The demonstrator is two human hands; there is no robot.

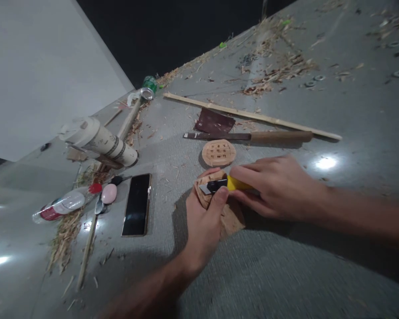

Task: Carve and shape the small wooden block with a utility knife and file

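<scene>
My left hand (202, 217) is closed around a small brown wooden piece (208, 181), with a sheet of brown sandpaper (231, 217) under it. My right hand (275, 188) grips a yellow utility knife (231, 184); its blade end rests against the wooden piece beside my left thumb. Just beyond my hands lies a round woven wooden disc (218, 153) on the grey floor.
A chisel with a wooden handle (252, 136), dark sandpaper (214, 122) and a long bamboo strip (252, 116) lie beyond the disc. A black phone (137, 204), pink earbud case (109, 193), plastic bottle (64, 204), cup (99, 141), green can (149, 87) and shavings sit left.
</scene>
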